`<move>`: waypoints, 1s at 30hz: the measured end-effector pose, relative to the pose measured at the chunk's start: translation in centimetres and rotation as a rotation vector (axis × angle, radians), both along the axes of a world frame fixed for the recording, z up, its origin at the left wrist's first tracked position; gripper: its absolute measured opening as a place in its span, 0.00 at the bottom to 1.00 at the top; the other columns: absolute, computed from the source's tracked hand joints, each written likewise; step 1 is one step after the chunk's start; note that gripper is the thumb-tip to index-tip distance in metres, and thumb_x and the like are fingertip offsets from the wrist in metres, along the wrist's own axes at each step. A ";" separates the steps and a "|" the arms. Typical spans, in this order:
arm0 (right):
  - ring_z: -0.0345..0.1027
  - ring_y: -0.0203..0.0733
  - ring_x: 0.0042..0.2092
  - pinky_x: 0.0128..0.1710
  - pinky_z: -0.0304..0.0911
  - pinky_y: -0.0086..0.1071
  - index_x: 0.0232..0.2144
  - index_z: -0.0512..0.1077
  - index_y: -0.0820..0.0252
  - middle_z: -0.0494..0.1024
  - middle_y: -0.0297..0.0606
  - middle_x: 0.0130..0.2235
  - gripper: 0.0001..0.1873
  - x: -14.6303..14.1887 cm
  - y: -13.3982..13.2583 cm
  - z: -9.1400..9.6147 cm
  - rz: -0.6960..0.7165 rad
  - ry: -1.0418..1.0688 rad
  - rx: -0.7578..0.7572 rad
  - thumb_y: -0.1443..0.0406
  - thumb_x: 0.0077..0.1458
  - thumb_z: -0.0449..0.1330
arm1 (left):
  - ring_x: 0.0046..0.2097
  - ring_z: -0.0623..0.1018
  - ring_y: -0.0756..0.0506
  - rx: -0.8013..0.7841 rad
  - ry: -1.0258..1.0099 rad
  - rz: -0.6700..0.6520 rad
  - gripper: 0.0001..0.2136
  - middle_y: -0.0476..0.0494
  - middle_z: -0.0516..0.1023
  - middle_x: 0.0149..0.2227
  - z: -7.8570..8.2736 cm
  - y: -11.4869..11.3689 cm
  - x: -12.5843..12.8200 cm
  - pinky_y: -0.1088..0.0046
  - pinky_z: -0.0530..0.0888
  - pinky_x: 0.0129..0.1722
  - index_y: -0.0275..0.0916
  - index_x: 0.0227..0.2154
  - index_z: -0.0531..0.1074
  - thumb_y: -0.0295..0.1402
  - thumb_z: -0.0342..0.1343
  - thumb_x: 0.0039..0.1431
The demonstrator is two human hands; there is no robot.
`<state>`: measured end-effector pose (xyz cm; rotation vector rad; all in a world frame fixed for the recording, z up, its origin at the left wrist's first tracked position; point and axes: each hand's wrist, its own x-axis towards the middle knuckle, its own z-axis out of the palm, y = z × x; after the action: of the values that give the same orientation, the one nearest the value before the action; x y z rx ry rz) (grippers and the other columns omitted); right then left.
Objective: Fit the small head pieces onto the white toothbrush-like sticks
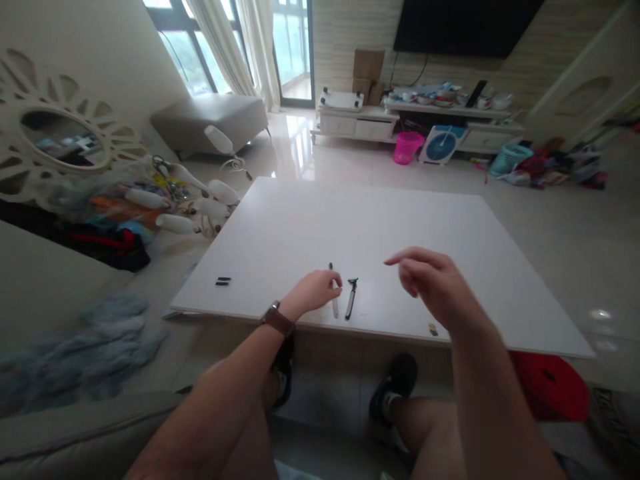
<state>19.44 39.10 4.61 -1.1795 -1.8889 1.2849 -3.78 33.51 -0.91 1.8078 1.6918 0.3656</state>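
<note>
My left hand [317,291], with a watch on its wrist, hovers over or touches a slim pale stick with a dark tip [335,308], perhaps a toothbrush. Its fingers are curved with a gap between thumb and fingertips, and they cover the stick's middle. Just right of them lies a razor [351,300] with a dark head and a grey-and-black handle. Raised above the table to the right, my right hand [429,275] has its index finger stretched out and the others loosely bent, holding nothing visible.
Two small black pieces [223,281] lie at the left of the white table [370,220]. A small yellow-and-black item [433,329] is near the front edge. A lamp with white shades [177,223] stands by the left edge; a red stool-like object [550,387] is at the lower right.
</note>
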 end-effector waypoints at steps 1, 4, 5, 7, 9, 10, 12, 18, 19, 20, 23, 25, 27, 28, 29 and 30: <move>0.67 0.36 0.29 0.31 0.65 0.31 0.43 0.75 0.61 0.73 0.34 0.28 0.14 -0.3 -0.1 -0.7 0.004 -0.067 0.001 0.59 0.65 0.53 | 0.30 0.76 0.49 -0.015 0.061 0.027 0.11 0.45 0.80 0.34 -0.6 0.4 -0.9 0.74 0.68 0.34 0.39 0.41 0.78 0.33 0.53 0.59; 0.69 0.39 0.32 0.33 0.62 0.32 0.40 0.77 0.60 0.76 0.38 0.31 0.13 -1.9 -0.3 -3.8 0.076 -0.433 0.073 0.63 0.61 0.54 | 0.34 0.78 0.47 -0.049 0.187 -0.024 0.15 0.44 0.81 0.36 -2.5 0.9 -1.9 0.73 0.70 0.37 0.41 0.46 0.76 0.31 0.54 0.57; 0.71 0.41 0.36 0.36 0.62 0.33 0.42 0.77 0.58 0.78 0.39 0.34 0.13 -2.4 -0.4 -4.9 0.122 -0.561 0.112 0.63 0.60 0.54 | 0.36 0.79 0.46 -0.055 0.208 -0.064 0.16 0.43 0.81 0.38 -3.2 0.8 -1.7 0.73 0.70 0.38 0.42 0.49 0.75 0.31 0.54 0.57; 0.73 0.45 0.42 0.40 0.62 0.34 0.46 0.76 0.55 0.80 0.40 0.40 0.15 -3.0 -0.5 -6.8 0.229 -0.756 0.137 0.63 0.59 0.55 | 0.41 0.80 0.43 -0.077 0.253 -0.140 0.19 0.42 0.81 0.42 -4.4 0.4 -0.9 0.70 0.72 0.41 0.45 0.52 0.73 0.30 0.53 0.58; 0.73 0.48 0.45 0.41 0.63 0.35 0.50 0.74 0.53 0.79 0.41 0.45 0.18 -3.2 -0.5 -8.3 0.308 -0.864 0.116 0.62 0.59 0.54 | 0.45 0.80 0.40 -0.115 0.310 -0.195 0.20 0.40 0.81 0.45 -5.5 0.1 0.0 0.67 0.73 0.44 0.46 0.53 0.72 0.30 0.52 0.58; 0.73 0.49 0.47 0.42 0.63 0.36 0.53 0.73 0.52 0.79 0.41 0.47 0.20 -3.3 -0.6 -8.8 0.331 -0.891 0.107 0.63 0.59 0.54 | 0.47 0.79 0.39 -0.127 0.330 -0.217 0.19 0.38 0.80 0.46 -6.0 0.0 0.4 0.65 0.73 0.45 0.45 0.53 0.72 0.30 0.52 0.58; 0.73 0.51 0.49 0.44 0.63 0.37 0.56 0.70 0.51 0.77 0.42 0.51 0.23 -3.6 -0.7 -9.7 0.364 -0.907 0.101 0.63 0.59 0.53 | 0.48 0.79 0.38 -0.154 0.340 -0.248 0.18 0.36 0.80 0.47 -6.7 0.1 0.9 0.63 0.74 0.46 0.43 0.51 0.72 0.31 0.52 0.58; 0.73 0.54 0.49 0.41 0.65 0.39 0.56 0.68 0.51 0.75 0.46 0.52 0.24 -5.4 -1.7 -11.5 0.480 -0.969 0.099 0.63 0.57 0.53 | 0.46 0.80 0.38 -0.276 0.337 -0.260 0.11 0.34 0.81 0.43 -7.7 1.8 0.6 0.64 0.75 0.44 0.38 0.42 0.76 0.33 0.51 0.60; 0.74 0.54 0.48 0.40 0.65 0.38 0.56 0.68 0.51 0.75 0.47 0.51 0.24 -5.6 -1.8 -11.7 0.493 -0.973 0.096 0.63 0.56 0.55 | 0.45 0.81 0.38 -0.291 0.342 -0.255 0.11 0.34 0.81 0.42 -7.9 2.0 0.4 0.65 0.75 0.44 0.38 0.40 0.77 0.32 0.52 0.59; 0.74 0.54 0.47 0.40 0.65 0.38 0.55 0.68 0.52 0.75 0.47 0.51 0.24 -5.7 -2.0 -11.9 0.499 -0.974 0.094 0.63 0.55 0.55 | 0.45 0.81 0.38 -0.303 0.349 -0.245 0.11 0.34 0.81 0.42 -8.0 2.1 0.3 0.65 0.75 0.43 0.38 0.39 0.77 0.31 0.52 0.59; 0.74 0.54 0.46 0.38 0.64 0.37 0.53 0.69 0.56 0.76 0.49 0.49 0.21 -6.0 -2.1 -12.5 0.483 -0.971 0.097 0.64 0.56 0.54 | 0.44 0.81 0.37 -0.318 0.375 -0.199 0.11 0.31 0.81 0.41 -8.4 1.9 -0.2 0.63 0.75 0.42 0.37 0.37 0.78 0.27 0.50 0.58; 0.74 0.54 0.47 0.39 0.64 0.37 0.51 0.69 0.59 0.76 0.51 0.48 0.19 -6.0 -2.1 -12.7 0.464 -0.967 0.103 0.65 0.57 0.53 | 0.43 0.81 0.36 -0.320 0.381 -0.169 0.11 0.29 0.81 0.40 -8.5 1.6 -0.7 0.62 0.74 0.42 0.35 0.35 0.78 0.25 0.50 0.57; 0.74 0.53 0.47 0.39 0.63 0.36 0.49 0.70 0.61 0.77 0.51 0.48 0.17 -5.9 -2.0 -12.9 0.454 -0.962 0.104 0.66 0.58 0.53 | 0.42 0.81 0.35 -0.322 0.377 -0.135 0.10 0.29 0.81 0.38 -8.5 1.4 -1.3 0.61 0.74 0.41 0.35 0.33 0.78 0.24 0.51 0.56; 0.74 0.52 0.47 0.39 0.62 0.35 0.48 0.70 0.61 0.77 0.51 0.47 0.16 -5.8 -2.0 -13.0 0.452 -0.959 0.103 0.67 0.58 0.53 | 0.41 0.81 0.35 -0.324 0.371 -0.116 0.10 0.29 0.81 0.37 -8.5 1.3 -1.6 0.61 0.74 0.41 0.35 0.32 0.78 0.23 0.51 0.55; 0.74 0.51 0.47 0.40 0.62 0.34 0.47 0.71 0.61 0.77 0.50 0.47 0.15 -5.7 -1.9 -13.1 0.450 -0.957 0.100 0.68 0.57 0.53 | 0.40 0.81 0.35 -0.325 0.363 -0.096 0.09 0.30 0.81 0.36 -8.4 1.2 -1.9 0.61 0.74 0.40 0.35 0.32 0.78 0.23 0.52 0.54; 0.74 0.50 0.46 0.40 0.61 0.34 0.46 0.72 0.61 0.78 0.50 0.46 0.15 -5.5 -1.9 -13.3 0.448 -0.956 0.097 0.68 0.57 0.53 | 0.40 0.81 0.36 -0.325 0.349 -0.076 0.09 0.31 0.81 0.36 -8.4 1.2 -2.2 0.62 0.74 0.40 0.36 0.31 0.78 0.22 0.53 0.52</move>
<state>13.90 37.24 -8.65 -1.5259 -2.9931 0.8438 -5.99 34.67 -9.30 1.7527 1.7803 -0.2621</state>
